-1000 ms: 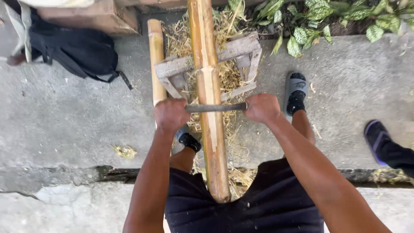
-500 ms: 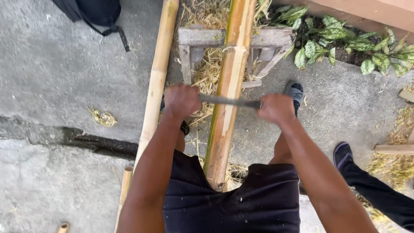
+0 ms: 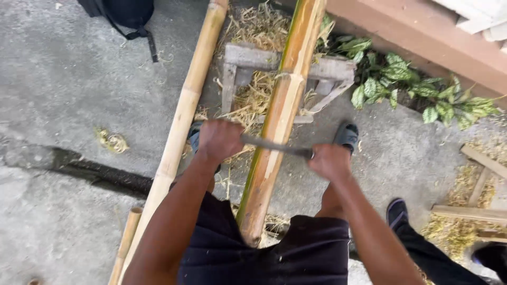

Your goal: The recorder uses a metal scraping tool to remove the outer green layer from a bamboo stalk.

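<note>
Head view, looking straight down. Left hand [image 3: 219, 140] is fisted around one end of a flat metal blade [image 3: 274, 146], right hand [image 3: 330, 161] fisted around the other end; the blade lies crosswise on a thick bamboo pole [image 3: 277, 126]. The pole runs from between the person's legs up onto a small wooden stand [image 3: 237, 71], its skin already pale and peeled around the blade, green strip on its left edge. A second, thinner bamboo pole [image 3: 182, 119] lies on the concrete just left. Shavings [image 3: 253, 100] are heaped under the stand.

Risks, as a judgement: the pole is round and only rests on the stand, so uneven pull could roll it and send the blade off sideways. The blade faces the thighs, so a slip over a node could carry it into the lap. Knuckles sit close to the pole. Another person's dark shoe [image 3: 396, 211] is near the right elbow, well inside a jerk's reach. Sandalled feet on loose shavings may skid.
</note>
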